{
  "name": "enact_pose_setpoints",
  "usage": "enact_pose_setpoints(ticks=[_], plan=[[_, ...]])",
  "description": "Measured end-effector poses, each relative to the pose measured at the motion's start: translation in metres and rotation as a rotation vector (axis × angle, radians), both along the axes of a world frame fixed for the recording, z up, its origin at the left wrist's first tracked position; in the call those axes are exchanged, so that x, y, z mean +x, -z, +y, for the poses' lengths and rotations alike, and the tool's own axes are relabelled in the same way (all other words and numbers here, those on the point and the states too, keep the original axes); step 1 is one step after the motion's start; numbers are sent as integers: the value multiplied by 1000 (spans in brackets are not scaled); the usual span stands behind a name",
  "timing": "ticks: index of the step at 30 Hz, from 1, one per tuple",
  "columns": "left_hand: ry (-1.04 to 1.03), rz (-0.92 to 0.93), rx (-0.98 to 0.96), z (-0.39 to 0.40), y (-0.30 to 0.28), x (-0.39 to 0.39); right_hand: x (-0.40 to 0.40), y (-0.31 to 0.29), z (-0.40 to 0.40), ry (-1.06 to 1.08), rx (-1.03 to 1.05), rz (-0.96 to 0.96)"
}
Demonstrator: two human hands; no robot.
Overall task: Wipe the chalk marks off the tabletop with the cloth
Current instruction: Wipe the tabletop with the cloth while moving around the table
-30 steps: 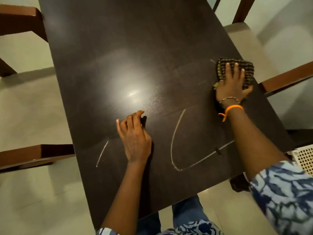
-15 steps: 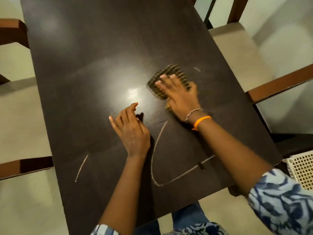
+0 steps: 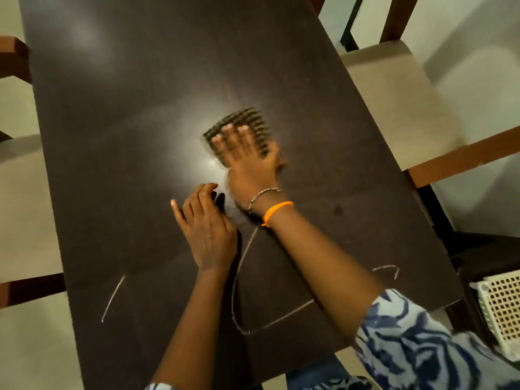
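Observation:
A dark brown tabletop [image 3: 140,136] fills the view. My right hand [image 3: 250,164] presses flat on a checked dark cloth [image 3: 253,122] near the table's middle, motion-blurred. My left hand [image 3: 208,229] rests palm-down on the table just below it, fingers together and slightly curled, holding nothing. A long curved chalk line [image 3: 239,291] runs beside my left wrist and under my right forearm. A short chalk stroke [image 3: 112,299] lies at the lower left. A small hooked chalk mark [image 3: 391,270] sits at the lower right.
Wooden chairs with beige seats [image 3: 394,94] stand along the right side, and chair arms [image 3: 17,57] show at the left. A white perforated basket [image 3: 503,308] sits at the lower right beyond the table corner. Pale floor [image 3: 22,220] surrounds the table.
My right hand slid the cloth from the right edge of the table leftward to the middle, above my left hand. The chalk marks near the right edge are gone. My left hand stayed put.

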State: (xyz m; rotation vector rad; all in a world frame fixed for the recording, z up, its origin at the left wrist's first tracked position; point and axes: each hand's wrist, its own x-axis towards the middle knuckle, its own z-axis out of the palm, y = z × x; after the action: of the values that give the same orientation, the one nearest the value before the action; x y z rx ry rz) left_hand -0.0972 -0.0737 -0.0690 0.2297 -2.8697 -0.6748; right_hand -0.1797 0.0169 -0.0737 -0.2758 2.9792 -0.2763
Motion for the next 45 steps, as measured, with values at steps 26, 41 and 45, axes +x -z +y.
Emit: enact_pose_setpoints(ticks=[26,41,45], plan=[[-103,56,12,0,6,2,-17,-3,-23,-350,-93,-10],[-11,85,9,-2,13,-1,-16,-8,137,503,16,23],[-1,89,42,-1,9,1,25,-5,32,123,-64,-31]])
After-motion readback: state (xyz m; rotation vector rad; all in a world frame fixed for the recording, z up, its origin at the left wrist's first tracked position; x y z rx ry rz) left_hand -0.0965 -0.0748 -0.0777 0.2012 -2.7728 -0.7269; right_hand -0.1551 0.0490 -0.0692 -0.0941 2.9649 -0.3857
